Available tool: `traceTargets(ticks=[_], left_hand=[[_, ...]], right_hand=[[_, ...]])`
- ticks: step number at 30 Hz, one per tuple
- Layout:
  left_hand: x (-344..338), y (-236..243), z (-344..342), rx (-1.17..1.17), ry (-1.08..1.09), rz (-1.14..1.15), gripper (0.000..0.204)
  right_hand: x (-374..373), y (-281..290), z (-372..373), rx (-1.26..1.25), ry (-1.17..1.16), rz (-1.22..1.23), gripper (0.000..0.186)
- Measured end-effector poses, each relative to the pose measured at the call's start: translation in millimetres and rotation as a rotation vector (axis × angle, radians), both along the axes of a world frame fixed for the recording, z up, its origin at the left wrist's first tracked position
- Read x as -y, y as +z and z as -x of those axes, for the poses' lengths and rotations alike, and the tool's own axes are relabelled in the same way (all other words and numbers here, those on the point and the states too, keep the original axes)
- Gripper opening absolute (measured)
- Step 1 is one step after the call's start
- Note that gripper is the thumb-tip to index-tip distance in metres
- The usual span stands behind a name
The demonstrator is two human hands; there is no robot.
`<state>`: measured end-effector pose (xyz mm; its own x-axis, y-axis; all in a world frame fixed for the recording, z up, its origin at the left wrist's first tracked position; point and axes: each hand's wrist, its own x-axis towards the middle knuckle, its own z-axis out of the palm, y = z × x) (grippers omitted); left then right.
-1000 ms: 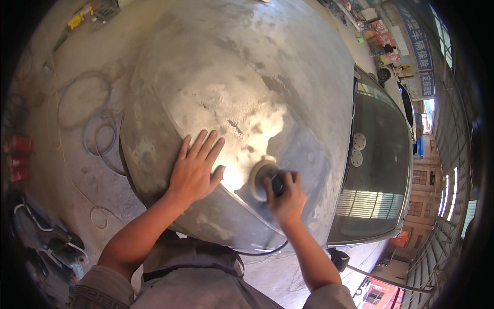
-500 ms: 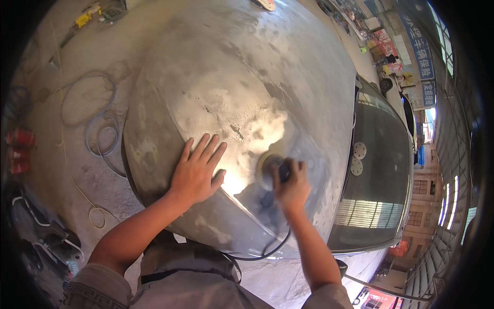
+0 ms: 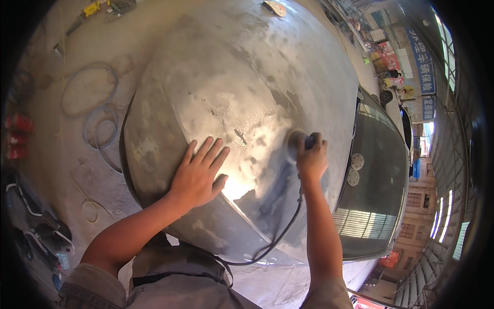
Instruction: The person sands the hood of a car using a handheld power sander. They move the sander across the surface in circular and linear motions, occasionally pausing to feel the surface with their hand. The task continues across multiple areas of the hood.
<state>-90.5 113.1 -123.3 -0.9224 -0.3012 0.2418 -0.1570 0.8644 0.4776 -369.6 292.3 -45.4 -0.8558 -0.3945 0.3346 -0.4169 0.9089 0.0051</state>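
Observation:
My right hand [image 3: 313, 158] is wrapped round a round orbital sander [image 3: 295, 145], whose pad lies against the car hood [image 3: 216, 77]. From the sander a dark hose [image 3: 284, 232] curves back toward my waist. My left hand [image 3: 199, 172] rests flat on the hood with fingers spread, holding nothing. The hood is dull grey, with dusty patches and a bright glare between my hands. Small dark flaws [image 3: 240, 137] show in the glare, right of my left fingertips.
Two round sanding discs [image 3: 355, 169] with holes lie on the windshield [image 3: 373, 206] at right. Another disc-like pad [image 3: 275, 8] sits at the hood's far edge. Coiled hose [image 3: 100, 126] lies on the floor at left, near red containers [image 3: 19, 136]. Black car parts [image 3: 38, 226] lie lower left.
My right hand has moved the sander farther away and to the right across the hood, and the hose has followed. My left hand stays in the same place on the hood.

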Motion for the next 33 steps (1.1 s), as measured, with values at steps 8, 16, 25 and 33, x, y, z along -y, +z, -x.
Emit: traceTargets(ticks=[8,16,25,33], left_hand=[[4,0,-1,0.021,0.007,0.001,0.070],[4,3,0,0.015,0.007,0.009,0.068],[4,2,2,0.011,-0.004,-0.032,0.070],[4,3,1,0.012,-0.003,-0.030,0.070]], right_hand=[[15,-6,2,0.050,0.078,-0.022,0.039],[21,-1,51,-0.003,-0.074,-0.073,0.043],[26,9,77,0.013,-0.161,-0.098,0.042],[28,12,88,0.021,-0.214,-0.090,0.043]])
